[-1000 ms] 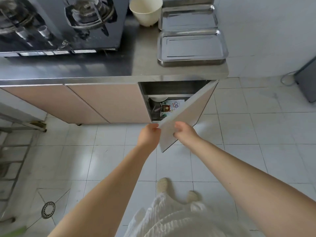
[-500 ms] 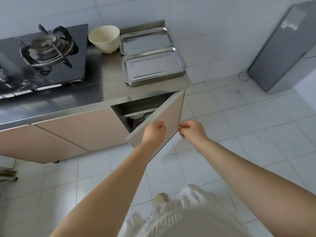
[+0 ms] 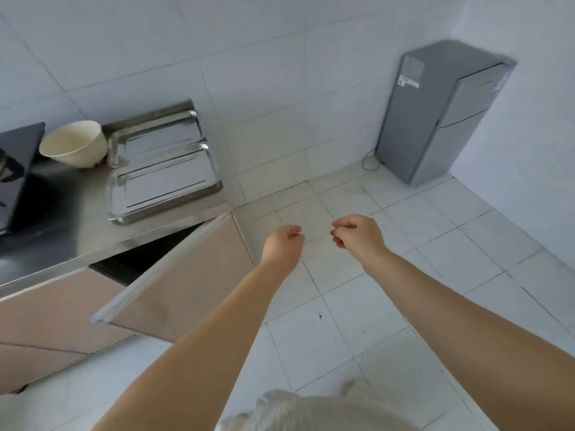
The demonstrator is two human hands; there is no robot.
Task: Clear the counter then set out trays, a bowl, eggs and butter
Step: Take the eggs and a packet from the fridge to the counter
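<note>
Two steel trays sit side by side on the steel counter (image 3: 46,244), the far tray (image 3: 155,138) against the wall and the near tray (image 3: 165,185) at the counter's right end. A cream bowl (image 3: 74,143) stands left of the far tray. My left hand (image 3: 284,244) and my right hand (image 3: 357,234) hover over the floor to the right of the counter, fingers curled, holding nothing. No eggs or butter are in view.
The cabinet door (image 3: 183,281) under the trays hangs partly open, swung out toward me. A gas hob (image 3: 15,169) lies at the counter's left. A grey fridge (image 3: 441,113) stands in the far right corner on the white tiled floor (image 3: 404,275).
Both hands have let go of the cabinet door and moved right, away from it. The view has swung up and right, bringing the fridge into sight.
</note>
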